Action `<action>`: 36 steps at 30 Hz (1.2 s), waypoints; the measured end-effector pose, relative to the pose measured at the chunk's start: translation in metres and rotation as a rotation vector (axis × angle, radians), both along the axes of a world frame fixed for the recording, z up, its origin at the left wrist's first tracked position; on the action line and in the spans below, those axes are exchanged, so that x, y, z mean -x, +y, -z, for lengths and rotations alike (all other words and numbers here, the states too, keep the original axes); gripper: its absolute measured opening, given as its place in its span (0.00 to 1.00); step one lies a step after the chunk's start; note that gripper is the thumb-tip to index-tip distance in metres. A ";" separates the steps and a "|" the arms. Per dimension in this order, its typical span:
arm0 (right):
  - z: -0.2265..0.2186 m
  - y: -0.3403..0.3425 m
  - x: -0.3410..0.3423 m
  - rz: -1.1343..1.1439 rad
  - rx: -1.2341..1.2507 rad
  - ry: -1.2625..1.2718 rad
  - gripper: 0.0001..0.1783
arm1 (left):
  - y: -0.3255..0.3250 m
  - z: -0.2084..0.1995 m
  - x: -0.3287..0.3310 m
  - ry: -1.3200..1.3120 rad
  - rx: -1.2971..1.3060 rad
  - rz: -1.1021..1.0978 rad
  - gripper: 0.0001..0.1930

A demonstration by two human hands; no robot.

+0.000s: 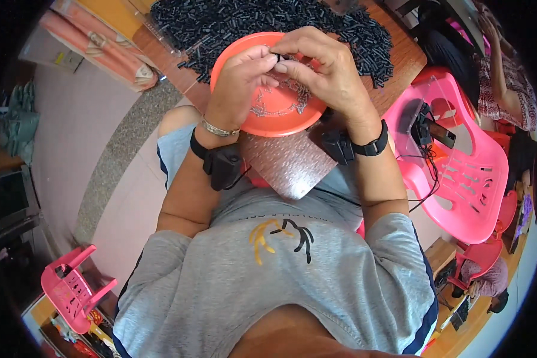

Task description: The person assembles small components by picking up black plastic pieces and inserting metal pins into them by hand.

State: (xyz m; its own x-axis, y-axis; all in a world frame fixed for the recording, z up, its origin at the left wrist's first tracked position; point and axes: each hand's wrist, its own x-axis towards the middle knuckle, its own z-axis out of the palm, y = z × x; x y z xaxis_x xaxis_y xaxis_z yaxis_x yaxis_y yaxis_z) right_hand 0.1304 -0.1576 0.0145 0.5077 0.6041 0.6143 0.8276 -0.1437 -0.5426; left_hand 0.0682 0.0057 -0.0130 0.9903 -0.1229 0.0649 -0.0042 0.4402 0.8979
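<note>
My left hand [237,83] and my right hand [334,71] meet above a round orange-red basin [277,126]. Both are closed, with thumbs and fingertips pinched together around a small black piece [278,57]. Only a bit of that piece shows between the fingers, so its exact kind is hidden. Inside the basin, below my hands, lie many small shiny metal parts [268,109], too fine to tell apart. Just beyond the basin spreads a heap of short black plastic pieces [221,24] on the brown table [407,55].
A pink plastic chair [468,161] with a phone-like device [442,135] and cables stands at my right. Another pink chair [71,289] is at the lower left. Other people [510,89] sit along the right side. Black devices [223,166] are strapped to my wrists.
</note>
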 end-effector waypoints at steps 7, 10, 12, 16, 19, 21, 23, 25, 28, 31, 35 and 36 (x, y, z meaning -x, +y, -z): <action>0.007 -0.006 -0.010 0.063 -0.064 0.367 0.11 | 0.014 0.006 -0.003 -0.025 0.073 -0.041 0.10; 0.022 -0.015 -0.024 0.209 0.140 0.326 0.11 | 0.023 0.011 -0.006 -0.014 0.182 -0.093 0.10; 0.030 -0.017 -0.029 0.242 0.208 0.183 0.10 | 0.025 0.012 -0.007 -0.005 0.219 -0.115 0.10; 0.032 -0.011 -0.026 0.224 0.346 0.050 0.11 | 0.024 0.012 -0.006 0.041 0.277 -0.120 0.10; 0.028 -0.007 -0.019 0.214 0.438 -0.118 0.11 | 0.023 0.011 -0.005 0.068 0.294 -0.135 0.09; 0.026 -0.006 -0.018 0.213 0.479 -0.146 0.11 | 0.024 0.012 -0.006 0.073 0.290 -0.144 0.09; 0.026 -0.007 -0.018 0.086 0.426 -0.100 0.10 | 0.024 0.012 -0.006 0.075 0.298 -0.130 0.09; 0.025 -0.009 -0.021 0.006 0.397 0.046 0.09 | 0.022 0.012 -0.007 0.079 0.300 -0.129 0.09; 0.016 -0.015 -0.023 -0.030 0.228 0.222 0.08 | 0.023 0.015 -0.009 0.087 0.329 -0.101 0.10; 0.009 -0.039 -0.034 0.276 0.238 0.368 0.07 | 0.028 0.019 -0.008 0.100 0.380 -0.072 0.10; 0.015 -0.086 -0.057 0.516 0.155 0.323 0.09 | 0.030 0.017 -0.004 0.132 0.397 -0.068 0.11; 0.016 -0.093 -0.059 0.528 0.155 0.317 0.09 | 0.031 0.017 -0.005 0.128 0.401 -0.055 0.11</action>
